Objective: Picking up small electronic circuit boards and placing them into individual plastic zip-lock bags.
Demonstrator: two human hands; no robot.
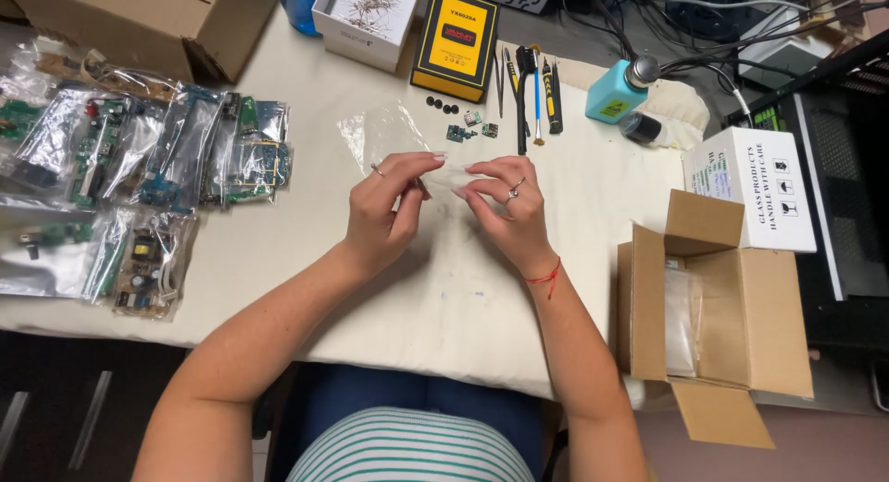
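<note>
A single head-worn camera looks steeply down from above the seated person's chest onto the table (444, 297), facing away from the body toward the far edge. The near edge crosses the lower frame, with the striped shirt (412, 450) just below it. Both forearms run up from the bottom to the left hand (389, 209) and right hand (505, 204), close to the lens at mid-frame. The view takes in the table's left side, its far edge and an open cardboard box (732, 306) past the right edge.
</note>
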